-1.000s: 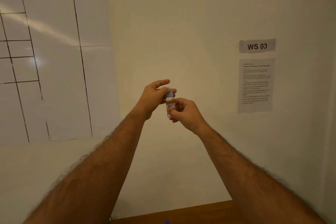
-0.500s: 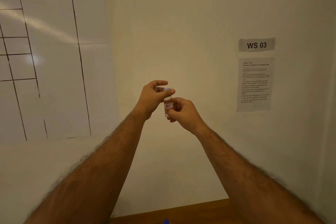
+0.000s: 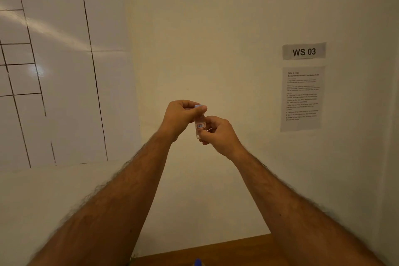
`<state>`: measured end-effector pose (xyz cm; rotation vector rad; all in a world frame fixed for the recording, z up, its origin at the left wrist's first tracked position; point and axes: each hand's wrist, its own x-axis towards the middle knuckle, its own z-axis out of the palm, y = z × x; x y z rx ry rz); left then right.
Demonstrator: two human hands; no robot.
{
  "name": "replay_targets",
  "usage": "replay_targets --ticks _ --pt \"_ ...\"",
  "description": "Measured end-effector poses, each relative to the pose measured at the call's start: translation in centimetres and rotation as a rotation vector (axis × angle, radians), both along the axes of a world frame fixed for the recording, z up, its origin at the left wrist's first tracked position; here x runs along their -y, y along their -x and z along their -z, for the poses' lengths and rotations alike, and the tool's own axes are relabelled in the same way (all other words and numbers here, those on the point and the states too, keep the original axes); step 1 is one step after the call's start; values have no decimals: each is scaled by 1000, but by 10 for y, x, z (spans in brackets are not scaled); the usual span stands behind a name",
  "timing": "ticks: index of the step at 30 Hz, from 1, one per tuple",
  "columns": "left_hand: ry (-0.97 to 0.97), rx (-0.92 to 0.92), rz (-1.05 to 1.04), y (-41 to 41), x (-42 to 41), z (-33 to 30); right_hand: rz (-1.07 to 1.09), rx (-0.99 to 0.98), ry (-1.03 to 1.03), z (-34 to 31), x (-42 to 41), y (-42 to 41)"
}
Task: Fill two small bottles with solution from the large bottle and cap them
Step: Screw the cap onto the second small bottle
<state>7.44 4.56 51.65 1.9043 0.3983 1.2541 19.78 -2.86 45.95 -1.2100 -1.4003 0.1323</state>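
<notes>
A: Where's the small bottle?
B: Mid-frame, upright, raised before the wall; the right hand pinches its body.
A: The other grip?
B: The left hand curls round the blue cap.

Clear sm. bottle w/ red-edged label, lt-blue cap

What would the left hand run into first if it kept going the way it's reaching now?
Almost at once the right hand: the left hand reaches rightward, pinching the blue cap atop the small bottle that the right hand holds. Beyond them only the bare wall shows; depth there is unclear.
</notes>
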Motion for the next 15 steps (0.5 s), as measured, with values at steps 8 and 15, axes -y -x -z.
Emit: replay_targets --ticks 8,15 --pt "-48 -72 47 6 -3 3 -44 -27 23 4 0 0" --pt "-22 -126 86 17 -6 15 -74 -6 77 16 -1 3"
